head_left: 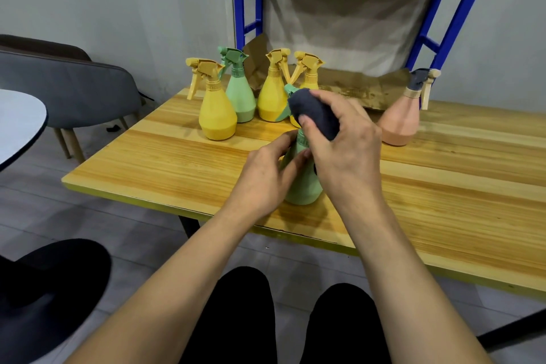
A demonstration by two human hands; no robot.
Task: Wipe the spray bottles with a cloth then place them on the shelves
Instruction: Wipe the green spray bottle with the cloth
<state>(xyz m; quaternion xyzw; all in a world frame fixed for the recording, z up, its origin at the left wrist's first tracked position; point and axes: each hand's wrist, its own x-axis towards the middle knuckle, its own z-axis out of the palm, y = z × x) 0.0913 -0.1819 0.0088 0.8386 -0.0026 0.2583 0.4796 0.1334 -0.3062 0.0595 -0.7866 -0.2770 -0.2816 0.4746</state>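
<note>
A green spray bottle (304, 186) stands on the wooden table (165, 154) near its front edge. My left hand (266, 174) grips the bottle's body below the neck. My right hand (345, 142) holds a dark grey cloth (314, 112) wrapped over the bottle's spray head. Behind stand three yellow bottles (217, 115) (273, 97) (310, 75) and another green bottle (240, 94). A pink bottle with a dark spray head (400, 124) stands to the right. The blue shelf rack (443, 32) rises behind the table.
Brown cardboard (363, 89) lies on the rack's low shelf, level with the table's back edge. A grey chair (68, 89) and a white round table (17, 124) stand to the left. My dark-clothed knees are under the table's front edge.
</note>
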